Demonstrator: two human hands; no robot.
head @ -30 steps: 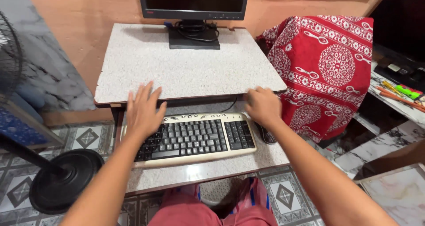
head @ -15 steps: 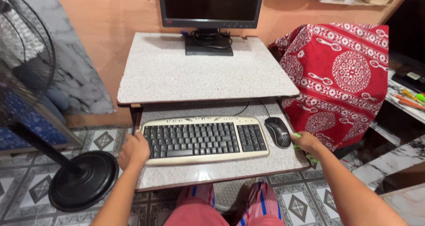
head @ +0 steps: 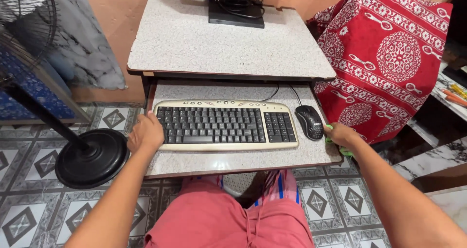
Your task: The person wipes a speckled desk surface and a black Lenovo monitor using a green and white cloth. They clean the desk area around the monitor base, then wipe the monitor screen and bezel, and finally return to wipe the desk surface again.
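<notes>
A beige keyboard [head: 214, 126] with black keys and a black mouse [head: 309, 122] lie on a speckled sliding tray [head: 228, 161] under the desk top [head: 224, 41]. My left hand [head: 146, 133] grips the tray's left edge beside the keyboard. At the tray's right edge, just right of the mouse, my right hand [head: 341, 135] is closed on a small green cloth [head: 346, 152], mostly hidden by the fingers. My lap in red shorts [head: 228, 214] is below the tray.
A monitor stand [head: 237, 9] with coiled cables sits at the back of the desk. A standing fan's black base [head: 92, 158] rests on the tiled floor at left. A red patterned cloth [head: 389, 58] covers something at right, beside a shelf with pens [head: 455, 95].
My hands left the keyboard and mouse area and took the tray's two side edges. The tray now sticks out further from under the desk, and the view has tilted down.
</notes>
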